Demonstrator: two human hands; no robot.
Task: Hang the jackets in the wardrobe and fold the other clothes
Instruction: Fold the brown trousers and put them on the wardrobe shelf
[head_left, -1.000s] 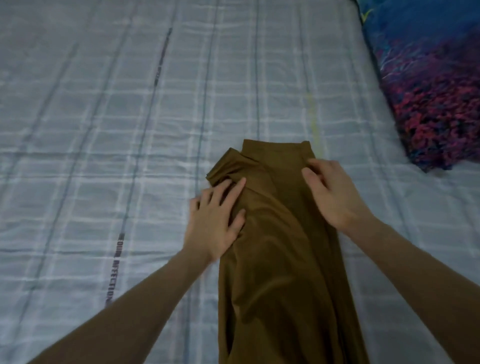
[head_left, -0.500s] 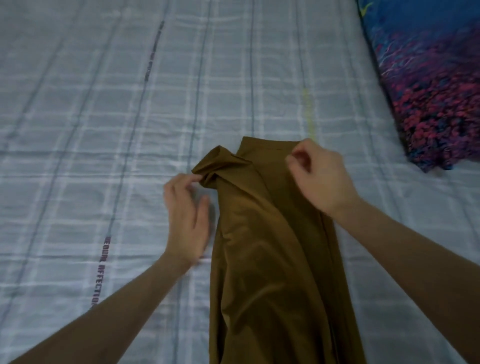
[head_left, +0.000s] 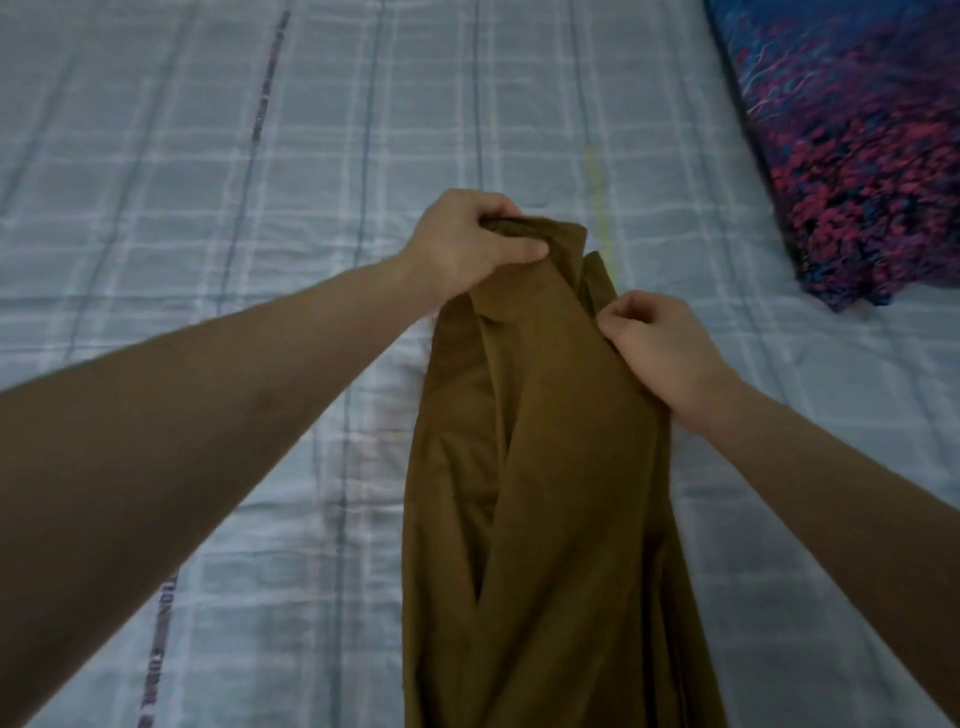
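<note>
— What were the hands doing when you looked?

— The left hand (head_left: 470, 244) had its fingers curled over the far top edge of the brown garment (head_left: 550, 467), thumb pressed underneath, gripping a bunched fold of it. The right hand (head_left: 652, 353) sat nearer the person and just to the right, pinching the cloth's right edge between thumb and curled fingers.

— And the garment itself?

— It ran in a long, narrow strip from between the two hands back toward the person, lying on the pale checked bedsheet (head_left: 208, 208). Its top end was lifted a little in the left hand's grip; I couldn't tell how much of it cleared the sheet.

— Anything else about?

— A blue and red patterned blanket (head_left: 857, 145) lay well beyond the right hand, off to the right.
</note>
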